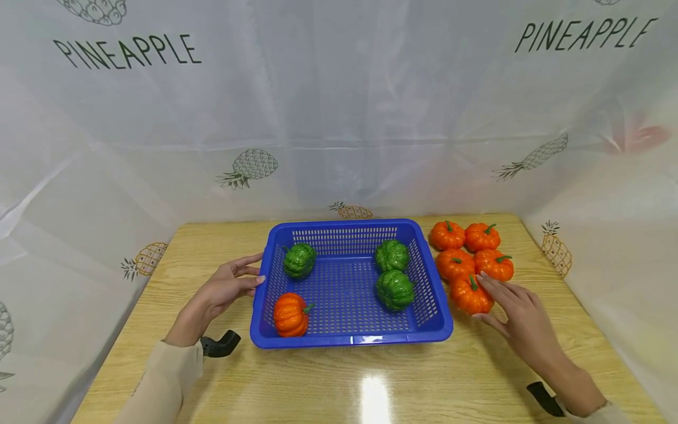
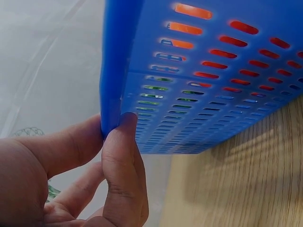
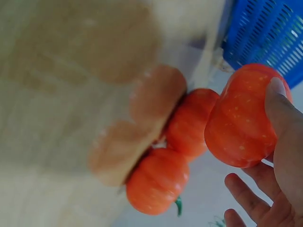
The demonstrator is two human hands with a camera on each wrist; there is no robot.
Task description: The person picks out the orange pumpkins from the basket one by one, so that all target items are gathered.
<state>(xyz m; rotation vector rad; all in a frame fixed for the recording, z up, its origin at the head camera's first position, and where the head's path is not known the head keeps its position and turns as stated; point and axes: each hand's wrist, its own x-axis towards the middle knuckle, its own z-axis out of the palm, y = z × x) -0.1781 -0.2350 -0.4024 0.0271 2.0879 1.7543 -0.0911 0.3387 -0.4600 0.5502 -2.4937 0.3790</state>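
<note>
My left hand [image 1: 225,288] pinches the left rim of a blue plastic basket [image 1: 352,340], thumb on one side and fingers on the other in the left wrist view. Inside the basket, an orange toy pumpkin [image 1: 289,315] lies on its side at the front left. A green pumpkin [image 1: 299,261] sits at the back left, with two more green pumpkins [image 1: 394,290] along the right side. Right of the basket, my right hand [image 1: 521,315] grips another orange pumpkin [image 3: 244,118] between thumb and fingers, its green stem upward in the head view.
Several other orange pumpkins [image 1: 447,235] stand close together at the back right of the wooden table [image 1: 318,383], beside the basket. A white sheet [image 1: 339,106] with pineapple prints hangs behind and along both sides. Black mounts [image 1: 221,344] show at both wrists.
</note>
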